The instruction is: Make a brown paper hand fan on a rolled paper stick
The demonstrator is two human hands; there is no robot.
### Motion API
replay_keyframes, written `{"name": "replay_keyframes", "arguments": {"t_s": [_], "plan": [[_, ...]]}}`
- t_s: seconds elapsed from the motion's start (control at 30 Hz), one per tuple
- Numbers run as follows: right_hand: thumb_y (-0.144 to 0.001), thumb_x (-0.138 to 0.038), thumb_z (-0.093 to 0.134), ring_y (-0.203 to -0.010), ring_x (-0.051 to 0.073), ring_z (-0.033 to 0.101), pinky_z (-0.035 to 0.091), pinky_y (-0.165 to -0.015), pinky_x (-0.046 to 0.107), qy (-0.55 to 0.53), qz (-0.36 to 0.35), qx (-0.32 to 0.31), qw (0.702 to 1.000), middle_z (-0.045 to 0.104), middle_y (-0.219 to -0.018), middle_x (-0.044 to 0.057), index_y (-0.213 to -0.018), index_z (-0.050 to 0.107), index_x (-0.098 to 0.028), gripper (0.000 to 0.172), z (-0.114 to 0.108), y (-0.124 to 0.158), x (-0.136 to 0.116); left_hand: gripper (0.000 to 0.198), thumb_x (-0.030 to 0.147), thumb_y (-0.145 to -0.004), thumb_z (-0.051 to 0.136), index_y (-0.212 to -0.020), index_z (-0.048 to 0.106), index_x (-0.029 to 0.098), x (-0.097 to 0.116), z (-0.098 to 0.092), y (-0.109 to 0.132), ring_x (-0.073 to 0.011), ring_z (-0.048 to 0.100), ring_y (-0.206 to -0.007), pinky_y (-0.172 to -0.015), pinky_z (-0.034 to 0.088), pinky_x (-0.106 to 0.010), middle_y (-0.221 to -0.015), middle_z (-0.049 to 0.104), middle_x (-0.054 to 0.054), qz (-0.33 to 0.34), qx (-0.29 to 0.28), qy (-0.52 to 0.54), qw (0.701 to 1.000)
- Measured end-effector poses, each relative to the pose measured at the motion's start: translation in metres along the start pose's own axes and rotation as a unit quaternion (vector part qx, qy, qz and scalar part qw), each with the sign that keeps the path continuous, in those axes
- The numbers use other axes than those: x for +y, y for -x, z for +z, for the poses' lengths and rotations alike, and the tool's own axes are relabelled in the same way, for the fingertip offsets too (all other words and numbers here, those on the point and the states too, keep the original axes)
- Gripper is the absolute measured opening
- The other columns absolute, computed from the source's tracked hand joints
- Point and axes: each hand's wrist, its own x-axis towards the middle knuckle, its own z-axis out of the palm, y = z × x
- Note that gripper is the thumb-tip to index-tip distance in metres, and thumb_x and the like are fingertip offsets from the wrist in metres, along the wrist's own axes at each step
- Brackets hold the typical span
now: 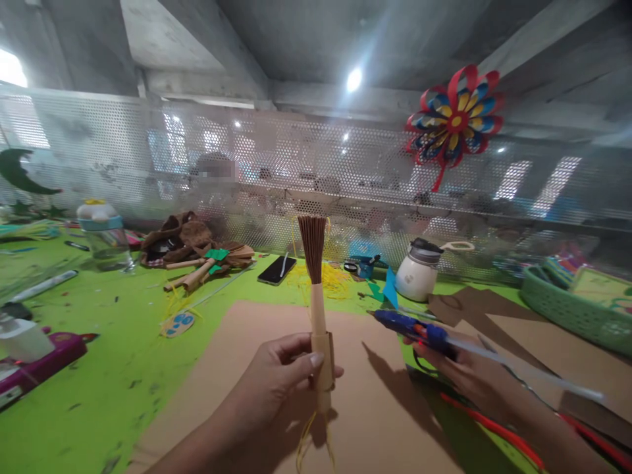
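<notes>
Paper broom (317,306) in left hand (286,365); mark (409,278) on white jar (419,275) blurred

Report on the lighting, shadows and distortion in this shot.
Head view: the ceiling light flares into a pale streak; head view: the bright patch at upper left burns out to white; head view: dark shadows fall on the brown paper sheet, one left of the right hand; head view: the green basket looks stretched near the right edge.

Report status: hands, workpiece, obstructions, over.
Left hand gripping brown-and-tan brush-shaped paper piece, pleated end up. Right hand holding blue plastic glue gun, nozzle apart from piece. Curved red object beside right forearm, possibly in the way.
</notes>
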Motion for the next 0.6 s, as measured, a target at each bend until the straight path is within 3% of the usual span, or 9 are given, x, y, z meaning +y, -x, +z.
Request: {"name": "replay_keyframes", "arguments": {"t_s": [0.1, 0.27, 0.37, 0.47, 0.6], "plan": [[-0.086, -0.048, 0.049, -0.077, 0.027, 0.064, 0.052, -0.07, 0.034, 0.05, 0.024, 0.003, 0.998, 0.071, -0.085, 0.005, -0.088, 0.069, -0.024, 0.032, -0.006, 0.004, -0.003, 0.024, 0.027, -0.075, 0.068, -0.095, 0.064, 0.013, -0.001, 0.002, 0.0, -0.0218, 0.057, -0.071, -0.062, 0.052, -0.043, -0.078, 0.061, -0.011, 0.012, 0.008, 0.012, 1.0], [-0.082, -0.054, 0.052, -0.088, 0.031, 0.063, 0.052, -0.073, 0.039, 0.066, 0.032, 0.022, 0.997, 0.069, -0.096, 0.009, -0.091, 0.07, -0.023, 0.037, -0.009, 0.008, -0.007, 0.026, 0.024, -0.076, 0.068, -0.1, 0.063, 0.013, 0.001, 0.001, -0.002, -0.0257, 0.058, -0.081, -0.063, 0.054, -0.044, -0.079, 0.058, -0.009, 0.018, -0.001, 0.012, 1.0], [-0.082, -0.053, 0.054, -0.084, 0.028, 0.064, 0.053, -0.072, 0.036, -0.074, 0.045, 0.009, 0.996, 0.07, -0.09, 0.008, -0.089, 0.07, -0.02, 0.037, -0.003, 0.011, -0.012, 0.026, 0.024, -0.078, 0.067, -0.1, 0.062, 0.013, 0.003, 0.0, -0.003, -0.0269, 0.059, -0.083, -0.063, 0.055, -0.049, -0.08, 0.059, -0.009, 0.017, 0.011, 0.002, 1.0], [-0.081, -0.051, 0.058, -0.083, 0.024, 0.065, 0.054, -0.075, 0.033, -0.252, 0.058, 0.023, 0.966, 0.07, -0.088, 0.007, -0.092, 0.068, -0.019, 0.035, 0.003, 0.014, -0.02, 0.026, 0.023, -0.077, 0.068, -0.098, 0.062, 0.011, 0.005, -0.001, -0.005, -0.027, 0.061, -0.079, -0.062, 0.055, -0.048, -0.077, 0.061, -0.01, 0.011, 0.032, -0.011, 0.999], [-0.078, -0.05, 0.064, -0.081, 0.022, 0.065, 0.054, -0.076, 0.032, -0.338, 0.086, 0.022, 0.937, 0.07, -0.086, 0.008, -0.086, 0.07, -0.018, 0.033, 0.006, 0.018, -0.027, 0.024, 0.021, -0.076, 0.067, -0.096, 0.062, 0.008, 0.007, -0.003, -0.006, -0.0244, 0.063, -0.071, -0.06, 0.055, -0.042, -0.073, 0.065, -0.013, -0.004, 0.045, -0.029, 0.999]]}}
